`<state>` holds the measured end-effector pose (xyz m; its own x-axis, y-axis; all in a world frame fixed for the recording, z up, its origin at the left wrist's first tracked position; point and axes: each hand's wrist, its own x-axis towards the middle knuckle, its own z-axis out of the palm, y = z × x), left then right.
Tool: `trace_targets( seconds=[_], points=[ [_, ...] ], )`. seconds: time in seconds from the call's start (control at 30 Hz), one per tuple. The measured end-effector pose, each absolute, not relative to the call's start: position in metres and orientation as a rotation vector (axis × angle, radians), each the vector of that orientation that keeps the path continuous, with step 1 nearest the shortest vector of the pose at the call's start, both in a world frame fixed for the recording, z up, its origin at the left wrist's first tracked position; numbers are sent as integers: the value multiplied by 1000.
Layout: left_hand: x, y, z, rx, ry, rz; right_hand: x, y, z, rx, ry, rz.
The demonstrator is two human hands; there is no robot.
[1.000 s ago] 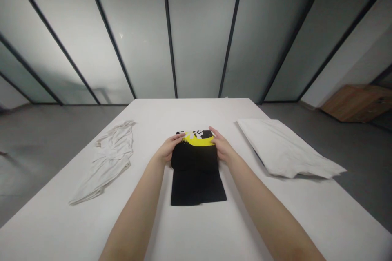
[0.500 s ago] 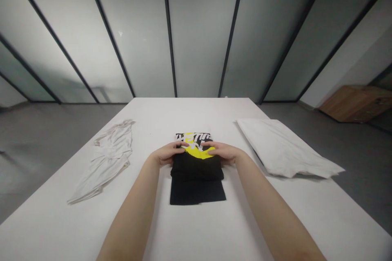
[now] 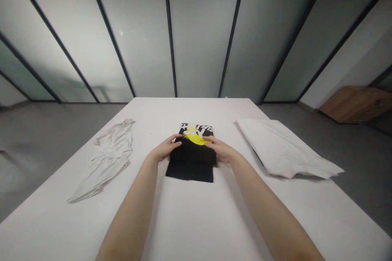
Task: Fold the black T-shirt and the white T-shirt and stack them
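Observation:
A folded black T-shirt (image 3: 193,153) with a yellow and white print lies at the middle of the table, its plain lower flap sticking out toward me. My left hand (image 3: 167,148) grips the left edge of the T-shirt, with fingertips on top of it. On the opposite edge, my right hand (image 3: 225,151) has hold of it too, its fingertips over the yellow part of the print. The undersides of both hands are hidden, so I cannot see how far the thumbs reach beneath the fabric.
A crumpled white garment (image 3: 113,151) lies along the table's left side. On the right, a flatter folded white cloth (image 3: 284,147) reaches the edge of the white table (image 3: 196,220). Frosted glass panels stand behind, and a wooden cabinet (image 3: 357,104) is at far right.
Both hands have moved the black T-shirt a little away from me, and it has turned slightly. The two white cloths stay where they were.

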<state>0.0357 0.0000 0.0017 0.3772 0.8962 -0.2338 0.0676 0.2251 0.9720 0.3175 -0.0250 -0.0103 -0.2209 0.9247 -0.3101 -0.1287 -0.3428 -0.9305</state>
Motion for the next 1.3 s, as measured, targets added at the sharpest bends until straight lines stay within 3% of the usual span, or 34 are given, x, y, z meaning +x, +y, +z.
trace_targets(
  seconds=[0.3,0.5,0.73,0.9,1.13,1.3],
  points=[
    [10,-10,28,1176,853,447,297,-53,18,-1219,-1076,1697],
    [-3,-19,15,1127,918,176,288,-100,-23,-1291,-832,1614],
    [21,-23,-5,1279,1197,521,294,-85,-47,-1358,-1139,1112],
    [37,-43,-28,1311,1283,975,304,-64,-40,-1274,-1167,1033],
    [30,-68,-35,1349,1271,999,323,-87,-46,-1346,-1402,1079],
    [24,-79,-26,1420,1215,931,329,-89,-50,-1290,-1218,1158]
  ],
)
